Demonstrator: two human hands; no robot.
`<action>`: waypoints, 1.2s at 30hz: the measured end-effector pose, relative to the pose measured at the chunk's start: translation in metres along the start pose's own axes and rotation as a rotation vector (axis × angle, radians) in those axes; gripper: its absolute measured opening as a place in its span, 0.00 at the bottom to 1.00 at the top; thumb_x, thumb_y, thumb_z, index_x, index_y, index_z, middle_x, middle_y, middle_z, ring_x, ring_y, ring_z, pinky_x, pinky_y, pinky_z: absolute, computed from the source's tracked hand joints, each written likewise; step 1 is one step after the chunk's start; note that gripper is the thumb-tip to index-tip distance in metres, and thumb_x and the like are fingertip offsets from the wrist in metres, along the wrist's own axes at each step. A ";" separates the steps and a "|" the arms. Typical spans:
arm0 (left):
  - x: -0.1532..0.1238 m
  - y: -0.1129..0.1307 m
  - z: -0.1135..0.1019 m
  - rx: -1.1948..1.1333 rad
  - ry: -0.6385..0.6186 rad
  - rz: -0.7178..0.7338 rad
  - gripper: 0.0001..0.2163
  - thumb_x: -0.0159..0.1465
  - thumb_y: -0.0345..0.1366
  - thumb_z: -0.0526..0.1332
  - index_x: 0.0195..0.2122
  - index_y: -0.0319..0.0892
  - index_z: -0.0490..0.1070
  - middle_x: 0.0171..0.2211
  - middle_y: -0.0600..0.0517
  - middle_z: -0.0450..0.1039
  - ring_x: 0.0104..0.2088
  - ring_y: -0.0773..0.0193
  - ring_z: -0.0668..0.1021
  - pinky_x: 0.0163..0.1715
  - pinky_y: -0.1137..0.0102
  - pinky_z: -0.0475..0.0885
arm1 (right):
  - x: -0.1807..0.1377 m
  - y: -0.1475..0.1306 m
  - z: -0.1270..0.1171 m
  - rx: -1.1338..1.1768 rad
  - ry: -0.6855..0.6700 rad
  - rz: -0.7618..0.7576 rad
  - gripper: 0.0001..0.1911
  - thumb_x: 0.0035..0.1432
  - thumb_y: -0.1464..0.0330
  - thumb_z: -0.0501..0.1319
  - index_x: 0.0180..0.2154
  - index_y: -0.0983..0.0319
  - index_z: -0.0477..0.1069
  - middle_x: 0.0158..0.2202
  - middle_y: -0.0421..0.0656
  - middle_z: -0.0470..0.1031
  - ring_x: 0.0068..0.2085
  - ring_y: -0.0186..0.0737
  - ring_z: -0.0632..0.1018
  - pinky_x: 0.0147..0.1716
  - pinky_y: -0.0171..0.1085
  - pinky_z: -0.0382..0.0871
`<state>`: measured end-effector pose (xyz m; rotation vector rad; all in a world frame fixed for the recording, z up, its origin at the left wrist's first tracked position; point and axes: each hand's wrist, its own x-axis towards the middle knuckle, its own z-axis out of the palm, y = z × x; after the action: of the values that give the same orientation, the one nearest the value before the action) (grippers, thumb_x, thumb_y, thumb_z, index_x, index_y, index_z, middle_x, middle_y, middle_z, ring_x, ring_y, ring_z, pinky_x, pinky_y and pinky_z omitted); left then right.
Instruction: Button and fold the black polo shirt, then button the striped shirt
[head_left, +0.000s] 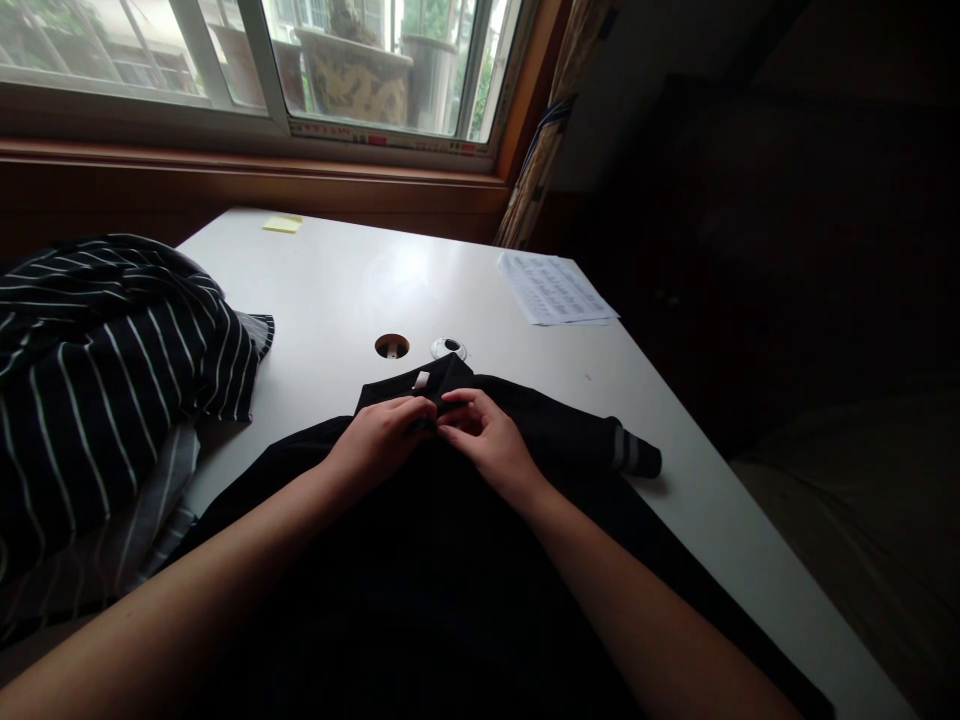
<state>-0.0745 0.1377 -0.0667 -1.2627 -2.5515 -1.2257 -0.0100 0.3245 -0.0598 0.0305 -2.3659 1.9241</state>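
We see the left hand and right hand pinching the black garment on the table; loosening either grip could undo its fold.

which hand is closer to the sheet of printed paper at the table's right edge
Right. The right hand pinches the black garment on the side toward the printed paper; the left hand sits farther left, beyond it.

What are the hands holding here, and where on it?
Both the left hand and right hand pinch the black garment near its collar edge.
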 end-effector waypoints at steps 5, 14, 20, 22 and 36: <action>0.000 0.000 -0.002 0.035 0.008 0.017 0.06 0.64 0.31 0.61 0.41 0.46 0.72 0.40 0.52 0.77 0.36 0.63 0.79 0.36 0.71 0.71 | -0.003 -0.004 -0.002 -0.081 -0.010 -0.047 0.19 0.57 0.69 0.65 0.51 0.55 0.69 0.39 0.40 0.79 0.42 0.41 0.80 0.45 0.41 0.74; -0.002 0.005 -0.004 0.037 0.069 0.012 0.05 0.63 0.32 0.62 0.40 0.45 0.73 0.38 0.52 0.77 0.35 0.64 0.78 0.36 0.72 0.71 | -0.003 -0.004 -0.004 -0.151 -0.016 -0.160 0.25 0.54 0.72 0.66 0.54 0.54 0.68 0.43 0.41 0.77 0.44 0.41 0.79 0.43 0.40 0.74; -0.002 0.005 -0.006 -0.082 0.124 -0.023 0.06 0.63 0.37 0.64 0.40 0.43 0.74 0.37 0.52 0.79 0.35 0.63 0.80 0.38 0.72 0.73 | -0.004 -0.006 -0.004 -0.152 0.026 -0.183 0.24 0.55 0.73 0.64 0.53 0.54 0.68 0.43 0.40 0.78 0.44 0.41 0.79 0.42 0.40 0.73; -0.001 0.007 -0.009 -0.126 0.107 -0.056 0.07 0.62 0.38 0.65 0.39 0.43 0.75 0.36 0.52 0.80 0.34 0.63 0.80 0.37 0.72 0.74 | -0.005 -0.007 -0.004 -0.153 0.047 -0.194 0.24 0.55 0.72 0.64 0.53 0.54 0.68 0.42 0.40 0.78 0.43 0.41 0.79 0.40 0.40 0.73; 0.004 0.002 -0.018 -0.283 -0.056 -0.117 0.07 0.62 0.38 0.65 0.39 0.43 0.75 0.35 0.53 0.79 0.34 0.63 0.79 0.38 0.72 0.73 | -0.009 -0.008 0.002 -0.220 0.145 -0.263 0.20 0.54 0.73 0.64 0.49 0.54 0.69 0.39 0.39 0.78 0.37 0.40 0.79 0.42 0.41 0.75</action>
<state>-0.0807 0.1285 -0.0515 -1.2217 -2.5938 -1.6478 -0.0009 0.3203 -0.0535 0.1705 -2.3278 1.4921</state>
